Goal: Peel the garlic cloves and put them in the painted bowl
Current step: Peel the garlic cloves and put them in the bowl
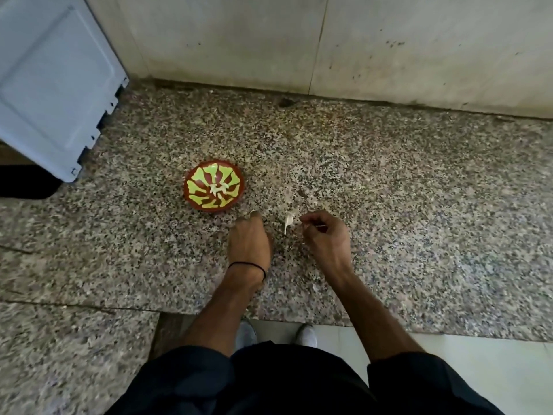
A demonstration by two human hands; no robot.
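**Q:** The hands: what is each one doing?

**A:** The left hand [250,239], with a thin black band [248,265] at its wrist, hovers knuckles-up over the speckled grey granite counter [389,190]. Its fingers are curled downward. A pale sliver shows at the fingertips, but I cannot tell whether the hand grips it. The right hand [327,233] pinches a thin pale strip of papery skin [315,226] between thumb and fingertip, with the other fingers loosely curled.

**Q:** And where is the garlic?

**A:** What looks like a small whitish garlic clove with a trailing tail [288,220] lies on the counter between the two hands, touching neither. A few pale peeled cloves [218,188] sit in the middle of the round red-brown bowl painted with yellow-green petals [197,187]. The bowl stands just beyond the left hand.

**Q:** How would that loose clove handle?

**A:** It is probably light and firm, and a little slick once bare. The skin is likely dry and easily torn. The best hold seems to be a pinch across the plump middle, with a fingernail lifting the skin from the tail end.
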